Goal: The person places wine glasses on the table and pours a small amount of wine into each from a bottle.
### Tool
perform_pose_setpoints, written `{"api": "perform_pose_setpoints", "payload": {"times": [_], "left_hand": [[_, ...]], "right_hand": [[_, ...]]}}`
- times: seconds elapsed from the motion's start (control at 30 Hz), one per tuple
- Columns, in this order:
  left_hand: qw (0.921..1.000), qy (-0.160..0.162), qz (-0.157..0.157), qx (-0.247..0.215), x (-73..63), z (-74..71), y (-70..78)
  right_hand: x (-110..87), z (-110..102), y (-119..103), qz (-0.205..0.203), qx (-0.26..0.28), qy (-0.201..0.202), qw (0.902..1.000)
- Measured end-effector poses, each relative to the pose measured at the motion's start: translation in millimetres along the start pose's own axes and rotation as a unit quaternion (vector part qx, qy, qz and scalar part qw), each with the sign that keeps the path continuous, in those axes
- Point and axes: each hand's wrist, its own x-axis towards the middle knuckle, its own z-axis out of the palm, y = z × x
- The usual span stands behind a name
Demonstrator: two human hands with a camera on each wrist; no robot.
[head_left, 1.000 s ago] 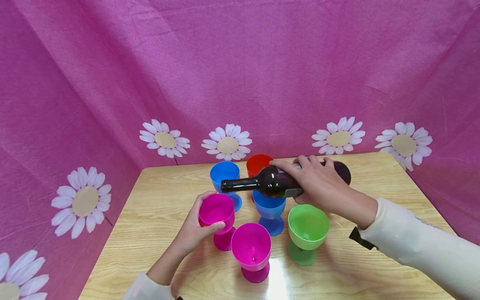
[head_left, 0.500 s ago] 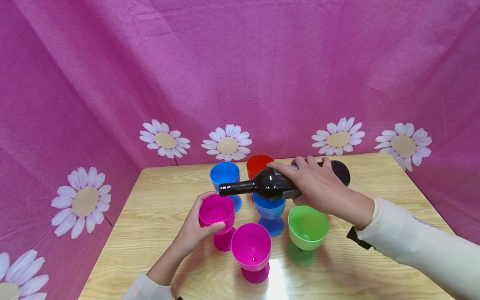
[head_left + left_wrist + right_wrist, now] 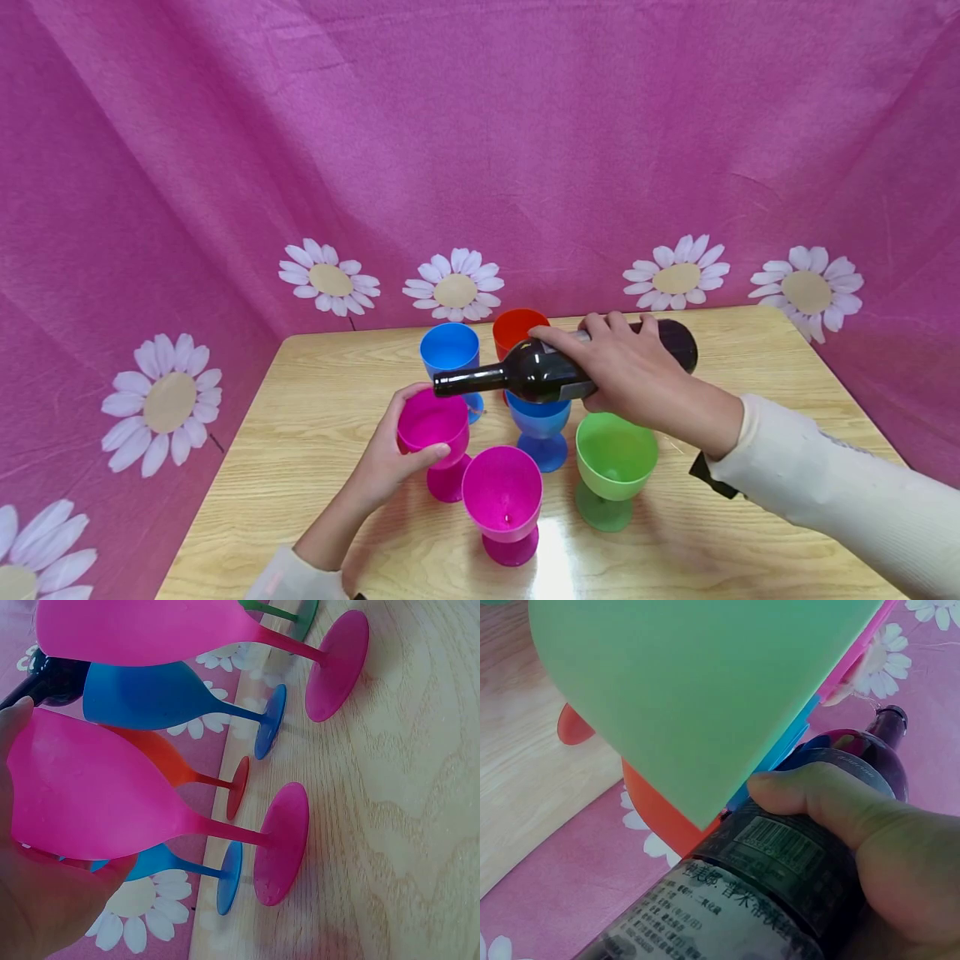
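My left hand (image 3: 392, 454) grips the bowl of a pink goblet (image 3: 435, 425), thumb on the near side and fingers behind. In the left wrist view that goblet's foot (image 3: 282, 844) stands on the wood. A dark wine bottle (image 3: 536, 369) lies nearly level in the grip of my right hand (image 3: 630, 371), its neck pointing left and slightly down. The bottle's mouth overlaps the back rim of the held goblet in the head view. Its printed label (image 3: 705, 915) faces the right wrist camera, with my thumb across the dark upper part.
A second pink goblet (image 3: 502, 492) stands in front, a green one (image 3: 617, 454) to the right. Under the bottle is a blue goblet (image 3: 542, 425); another blue goblet (image 3: 450, 346) and a red one (image 3: 517, 325) stand behind. A pink flowered cloth (image 3: 480, 167) surrounds the wooden table (image 3: 300, 467).
The bottle has shifted slightly left and its neck has dipped, bringing the mouth to the held goblet's rim. My left hand and the goblets have stayed in place.
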Motion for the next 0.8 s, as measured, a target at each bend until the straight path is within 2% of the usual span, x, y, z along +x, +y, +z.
{"api": "perform_pose_setpoints", "payload": {"times": [0.8], "left_hand": [[0.9999, 0.002, -0.010, 0.003, -0.1, -0.1, 0.9]], "right_hand": [[-1.0, -1.6, -2.7, -0.001, -0.005, 0.000, 1.0000]]}}
